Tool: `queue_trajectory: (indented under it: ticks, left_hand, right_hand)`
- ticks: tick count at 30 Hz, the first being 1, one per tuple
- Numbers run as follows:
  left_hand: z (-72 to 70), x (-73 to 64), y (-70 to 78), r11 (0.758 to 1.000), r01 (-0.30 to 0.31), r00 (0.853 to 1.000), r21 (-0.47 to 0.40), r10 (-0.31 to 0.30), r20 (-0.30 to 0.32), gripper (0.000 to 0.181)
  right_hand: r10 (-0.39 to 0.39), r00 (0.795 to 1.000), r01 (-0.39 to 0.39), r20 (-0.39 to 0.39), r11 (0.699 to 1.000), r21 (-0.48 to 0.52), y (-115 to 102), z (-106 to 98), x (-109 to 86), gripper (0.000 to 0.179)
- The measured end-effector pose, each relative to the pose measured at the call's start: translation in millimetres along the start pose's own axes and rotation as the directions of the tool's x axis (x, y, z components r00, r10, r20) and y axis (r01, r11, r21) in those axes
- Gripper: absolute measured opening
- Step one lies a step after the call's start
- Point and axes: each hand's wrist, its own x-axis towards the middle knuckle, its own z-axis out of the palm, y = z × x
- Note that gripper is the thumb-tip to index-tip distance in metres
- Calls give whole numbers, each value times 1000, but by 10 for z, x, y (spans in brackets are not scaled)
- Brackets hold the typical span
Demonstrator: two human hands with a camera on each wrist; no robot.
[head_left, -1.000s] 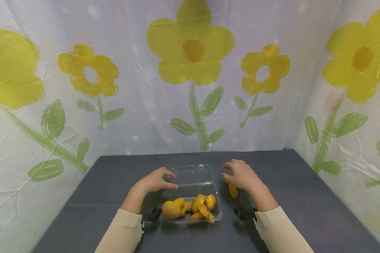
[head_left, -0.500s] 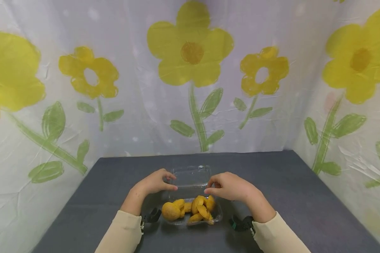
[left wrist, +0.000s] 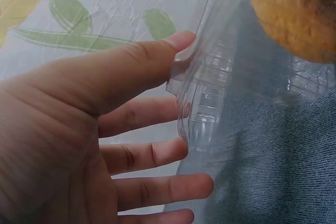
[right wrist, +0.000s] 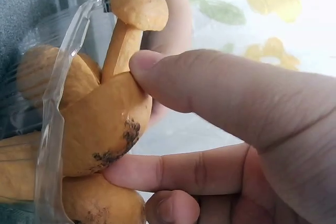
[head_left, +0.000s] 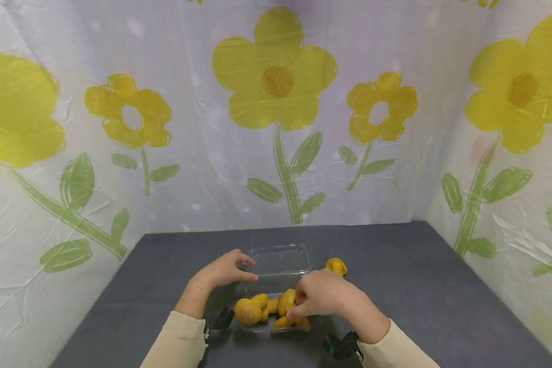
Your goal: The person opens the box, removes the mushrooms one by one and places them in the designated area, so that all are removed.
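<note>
A clear plastic clamshell container (head_left: 278, 276) lies with its lid (head_left: 279, 259) folded back, several yellow-orange mushrooms (head_left: 248, 311) in its near half. My left hand (head_left: 225, 268) is at its left side; in the left wrist view the thumb (left wrist: 182, 40) and forefinger pinch the clear plastic edge. Over the right end of the container, my right hand (head_left: 326, 294) grips a mushroom (right wrist: 105, 124) by its cap between thumb and forefinger, dark specks showing on the cap. Part of this mushroom is hidden behind the container wall.
Another mushroom (head_left: 337, 266) lies on the dark table (head_left: 395, 286) just right of the lid, partly hidden by my right hand. A flower-print curtain (head_left: 202, 194) rises behind the table and along both sides.
My right hand has left the mushroom beside the lid, crossed to the container and come down among the mushrooms, gripping one. The left hand stays at the container's left edge.
</note>
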Motion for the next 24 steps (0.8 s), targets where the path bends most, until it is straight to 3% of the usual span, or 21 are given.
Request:
queue_trajectory:
  ticks: [7, 12, 18, 24]
  left_hand:
    - [-14, -29, 38, 1000, 5, 1000, -20, -4, 12, 47]
    - [-11, -25, 51, 1000, -1, 1000, -5, 1, 9, 47]
    - [-7, -27, 59, 1000, 2, 1000, 5, -2, 7, 47]
    - [5, -25, 39, 1000, -7, 1000, 15, 7, 7, 47]
  right_hand:
    - [-23, 1000, 23, 5, 1000, -9, -20, -4, -17, 56]
    - [-27, 1000, 27, -11, 1000, -3, -37, 6, -20, 59]
    - [5, 998, -9, -60, 998, -70, -73, 61, -7, 65]
    - [2, 994, -18, -111, 990, -139, -98, 72, 0, 56]
